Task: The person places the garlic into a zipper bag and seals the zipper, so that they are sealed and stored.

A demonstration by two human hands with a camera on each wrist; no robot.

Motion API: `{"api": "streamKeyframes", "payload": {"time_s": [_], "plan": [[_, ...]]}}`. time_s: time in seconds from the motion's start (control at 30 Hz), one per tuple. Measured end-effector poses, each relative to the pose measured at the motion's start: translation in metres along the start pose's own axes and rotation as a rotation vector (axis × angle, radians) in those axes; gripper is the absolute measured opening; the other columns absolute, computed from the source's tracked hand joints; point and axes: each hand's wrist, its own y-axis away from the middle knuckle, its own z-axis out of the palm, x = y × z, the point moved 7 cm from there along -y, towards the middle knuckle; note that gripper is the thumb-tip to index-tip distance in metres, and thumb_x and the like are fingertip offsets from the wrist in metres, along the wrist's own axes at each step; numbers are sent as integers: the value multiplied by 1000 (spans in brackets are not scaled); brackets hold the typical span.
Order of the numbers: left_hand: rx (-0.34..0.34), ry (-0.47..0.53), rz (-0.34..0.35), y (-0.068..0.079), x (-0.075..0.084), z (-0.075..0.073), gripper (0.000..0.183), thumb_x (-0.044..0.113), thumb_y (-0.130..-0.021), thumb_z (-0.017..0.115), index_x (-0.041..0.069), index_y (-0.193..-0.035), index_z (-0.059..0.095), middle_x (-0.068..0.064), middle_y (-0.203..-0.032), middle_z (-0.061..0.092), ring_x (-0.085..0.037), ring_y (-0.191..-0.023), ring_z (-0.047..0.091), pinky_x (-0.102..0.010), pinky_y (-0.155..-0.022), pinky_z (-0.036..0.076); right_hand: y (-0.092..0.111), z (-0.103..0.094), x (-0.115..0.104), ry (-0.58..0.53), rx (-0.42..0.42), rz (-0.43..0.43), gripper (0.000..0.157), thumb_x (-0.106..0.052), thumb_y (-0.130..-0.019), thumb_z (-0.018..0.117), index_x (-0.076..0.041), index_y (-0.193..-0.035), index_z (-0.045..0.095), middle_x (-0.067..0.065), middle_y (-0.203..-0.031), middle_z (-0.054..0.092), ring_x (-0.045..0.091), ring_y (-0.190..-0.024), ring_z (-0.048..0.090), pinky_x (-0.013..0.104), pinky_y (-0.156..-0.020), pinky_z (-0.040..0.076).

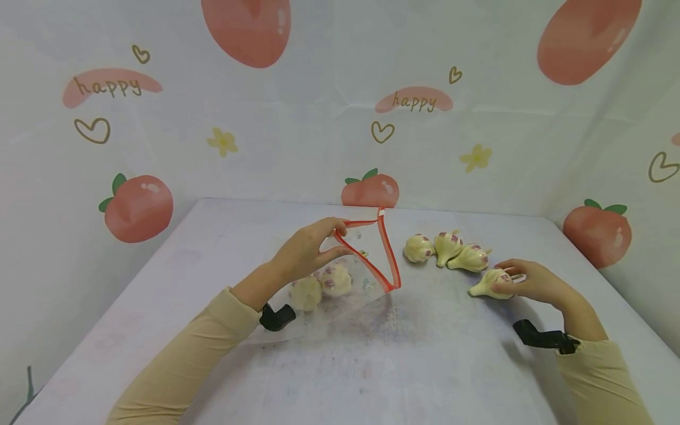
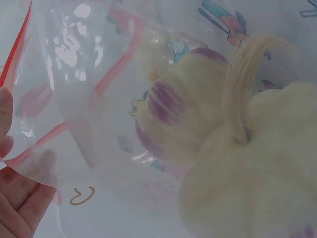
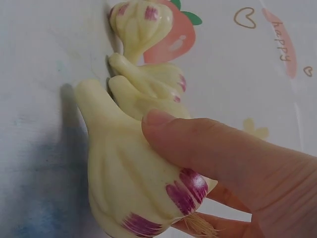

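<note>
A clear plastic bag [image 1: 379,254] with red edging and small printed pictures lies to the left of centre, its mouth gaping. Inside it are two garlic bulbs [image 1: 336,279], white with purple streaks, blurred by the film in the left wrist view. My left hand [image 1: 305,251] grips the bag at its red-edged rim, fingers and thumb apart. On the right, my right hand [image 1: 531,282] holds another garlic bulb [image 3: 124,168] between thumb and fingers, its stem pointing left. Whether this bulb touches the table I cannot tell.
Three more garlic bulbs, among them a round one [image 1: 418,248], sit in a row between the bag and my right hand. A white table [image 1: 425,366] lies beneath, with a printed cloth backdrop [image 1: 308,118] behind it. Black wrist mounts sit on both wrists.
</note>
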Motion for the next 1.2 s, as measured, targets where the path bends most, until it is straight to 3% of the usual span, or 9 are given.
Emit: {"api": "streamKeyframes", "payload": {"time_s": [0.6,0.87,1.2], "plan": [[5,11,-5,0,1,0,31,18,-83,70,2,-103,52,-10,-101,63,-24,-96,64,-33,-84,54,3,-19,-28,-52,105,-88,54,-24,-83,70,2,-126,51,30,-120,57,39,-96,64,25,-69,50],[-5,5,-24,0,0,0,31,19,-84,70,2,-104,52,-9,-101,62,-24,-96,64,-33,-84,54,3,-20,-39,-65,106,-60,59,-30,-84,69,0,-130,47,33,-123,53,44,-100,62,38,-70,54],[-4,12,-29,0,-1,1,29,19,-84,69,4,-102,52,-9,-103,63,-24,-97,65,-33,-83,54,-1,-22,-55,-46,144,-87,58,-30,-84,69,-1,-129,48,29,-121,56,43,-100,62,39,-72,54]]}}
